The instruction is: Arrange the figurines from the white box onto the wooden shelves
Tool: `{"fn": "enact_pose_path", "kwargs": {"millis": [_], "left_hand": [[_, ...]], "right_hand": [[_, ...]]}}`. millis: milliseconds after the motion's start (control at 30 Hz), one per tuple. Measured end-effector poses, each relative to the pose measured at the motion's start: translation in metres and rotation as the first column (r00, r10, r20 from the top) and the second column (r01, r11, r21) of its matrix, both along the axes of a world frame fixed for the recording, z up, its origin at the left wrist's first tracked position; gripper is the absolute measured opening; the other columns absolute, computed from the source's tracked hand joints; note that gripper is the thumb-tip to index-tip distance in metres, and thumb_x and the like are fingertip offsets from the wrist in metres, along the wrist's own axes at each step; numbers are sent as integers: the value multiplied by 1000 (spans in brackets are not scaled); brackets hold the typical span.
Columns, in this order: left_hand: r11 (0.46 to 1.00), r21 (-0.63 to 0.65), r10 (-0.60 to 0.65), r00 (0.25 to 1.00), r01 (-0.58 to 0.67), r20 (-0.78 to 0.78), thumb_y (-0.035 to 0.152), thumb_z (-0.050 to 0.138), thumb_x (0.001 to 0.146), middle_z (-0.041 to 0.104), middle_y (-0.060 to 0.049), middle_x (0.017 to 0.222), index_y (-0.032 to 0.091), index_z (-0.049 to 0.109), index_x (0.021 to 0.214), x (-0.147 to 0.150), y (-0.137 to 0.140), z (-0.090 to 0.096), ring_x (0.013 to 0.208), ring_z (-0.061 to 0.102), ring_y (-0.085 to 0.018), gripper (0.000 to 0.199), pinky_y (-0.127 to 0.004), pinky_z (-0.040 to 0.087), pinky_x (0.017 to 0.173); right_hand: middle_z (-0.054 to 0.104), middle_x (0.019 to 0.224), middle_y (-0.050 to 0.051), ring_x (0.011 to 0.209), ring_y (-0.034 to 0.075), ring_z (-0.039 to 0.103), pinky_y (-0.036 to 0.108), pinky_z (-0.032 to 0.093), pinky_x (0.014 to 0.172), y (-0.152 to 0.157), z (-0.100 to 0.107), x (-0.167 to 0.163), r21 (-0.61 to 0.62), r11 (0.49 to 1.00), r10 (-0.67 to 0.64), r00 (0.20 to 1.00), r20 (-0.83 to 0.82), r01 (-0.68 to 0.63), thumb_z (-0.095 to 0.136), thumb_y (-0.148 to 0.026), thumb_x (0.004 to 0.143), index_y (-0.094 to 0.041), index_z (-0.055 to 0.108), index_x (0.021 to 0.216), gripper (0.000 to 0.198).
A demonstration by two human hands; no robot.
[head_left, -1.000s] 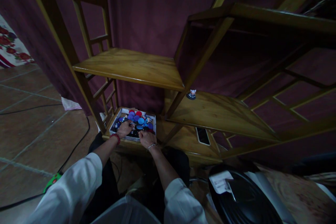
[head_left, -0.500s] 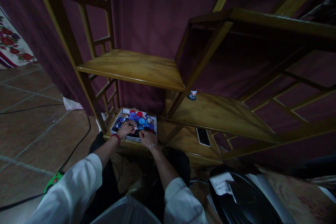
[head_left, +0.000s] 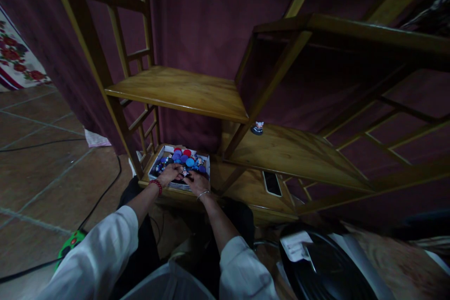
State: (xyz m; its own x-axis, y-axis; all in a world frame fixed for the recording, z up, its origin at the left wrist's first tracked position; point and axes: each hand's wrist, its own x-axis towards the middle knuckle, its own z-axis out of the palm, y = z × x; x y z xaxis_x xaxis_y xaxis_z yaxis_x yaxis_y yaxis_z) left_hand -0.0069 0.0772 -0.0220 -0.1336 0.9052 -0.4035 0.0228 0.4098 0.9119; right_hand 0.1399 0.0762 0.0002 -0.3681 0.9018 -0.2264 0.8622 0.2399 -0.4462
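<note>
Step in hand, judging by your posture: handling a small figurine [head_left: 184, 173] at the open white box [head_left: 181, 187]. It sits between the fingertips of your left hand [head_left: 170, 175] and right hand [head_left: 198, 183], close to both. Each grip is partly curled, but the view is too dim and small to tell whether either has hold. Coloured discs [head_left: 190, 162] lie just beyond. Next move calls for a light pinch, clear of loose pieces.
</note>
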Motion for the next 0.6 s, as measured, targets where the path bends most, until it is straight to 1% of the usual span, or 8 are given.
{"fn": "enact_pose_path", "kwargs": {"millis": [200, 300, 467, 600], "left_hand": [[998, -5, -63, 998, 63, -26, 24, 50, 79, 64, -2, 68, 12, 56, 78, 1, -3, 3, 53, 58, -9, 13, -21, 46, 55], [997, 8, -77, 996, 77, -51, 27, 51, 78, 64, -2, 67, 13, 56, 75, 2, -4, 3, 54, 58, -9, 15, -21, 46, 55], [994, 18, -108, 991, 110, -84, 27, 50, 78, 61, 1, 59, 14, 55, 71, 2, -3, 0, 55, 58, -10, 15, -20, 45, 55], [991, 35, -128, 987, 132, -93, 28, 50, 77, 60, 1, 60, 14, 54, 71, 1, -3, -3, 56, 59, -11, 16, -21, 45, 55]], "right_hand": [[66, 102, -4, 95, 15, 59, 24, 43, 73, -2, 4, -1, 18, 1000, -13, 1000, 10, 13, 45, -47, 79, -31, 55, 105, 31], [66, 102, -4, 94, 15, 60, 23, 42, 72, -3, 4, -1, 25, 1000, -19, 1000, 18, 19, 44, -47, 80, -31, 55, 103, 30], [66, 102, -3, 94, 14, 59, 22, 42, 72, -2, 2, -1, 38, 998, -45, 999, -23, 46, 43, -48, 81, -30, 53, 109, 35], [66, 101, -4, 92, 14, 60, 21, 42, 71, -1, 1, -1, 44, 997, -59, 996, -65, 62, 43, -47, 81, -32, 53, 111, 35]]}}
